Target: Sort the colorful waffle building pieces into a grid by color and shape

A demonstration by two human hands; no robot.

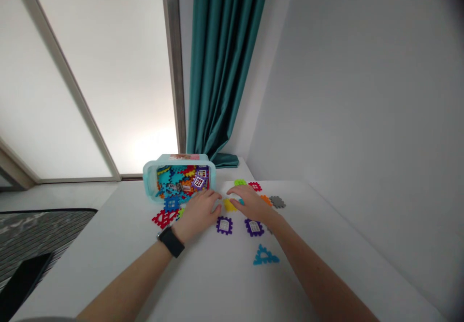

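Observation:
My left hand [200, 213], with a dark watch [171, 241] on its wrist, hovers just right of the pale blue tub's front. Its thumb stands apart from the curled fingers, and nothing shows between them. Across from it, my right hand [251, 202] reaches over the loose pieces with fingers apart. A yellow toothed plastic piece [229, 205] lies between the two hands. A cyan piece [241, 201] is partly covered by my right hand. Nearer to me lie a purple window piece [224, 225] and another purple window piece [254, 227].
The tub [147, 182] lies on its side, full of colourful pieces. Before it are blue [171, 203] and red [165, 218] pieces. Green, red, orange and grey [278, 202] pieces lie behind my right hand, a blue triangle [266, 255] nearer. A curtain [224, 61] hangs behind the white table [203, 283].

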